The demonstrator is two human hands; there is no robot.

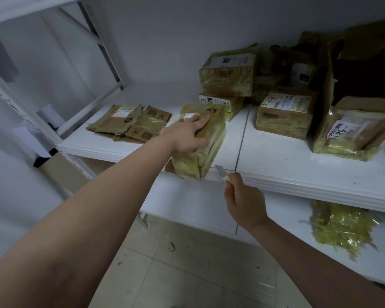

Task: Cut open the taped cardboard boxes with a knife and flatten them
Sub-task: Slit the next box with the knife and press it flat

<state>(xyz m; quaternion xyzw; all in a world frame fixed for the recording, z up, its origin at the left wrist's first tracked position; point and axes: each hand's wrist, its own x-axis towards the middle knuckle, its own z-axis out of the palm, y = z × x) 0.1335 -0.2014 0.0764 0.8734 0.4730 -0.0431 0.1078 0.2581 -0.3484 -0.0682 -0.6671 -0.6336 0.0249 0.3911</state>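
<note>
Now, L to R. Far left of the left hand [190,133], flattened boxes [129,123] lie in a low pile on the shelf [298,165], prob. done ones set aside. The left hand lies palm down on the box [200,143], fingers spread over its top and thumb down the near side: pressing it, not clenching. That box is wrapped in yellowish tape and juts over the shelf's front edge, likely drawn out so a taped seam faces the blade. Just right of and below it, the right hand [242,201] is fisted round the knife [222,173], blade tip up toward the box's near corner, close but apparently not touching. Cut not started, by the look of it.

Behind and right of the hands: stacked boxes [229,72], w/ another box [285,114] and a big one [351,132] further right, all taped. They crowd the back, so little room to turn the box inward. Under the right forearm, a tape wad [340,227] sits on the lower shelf [209,207].
</note>
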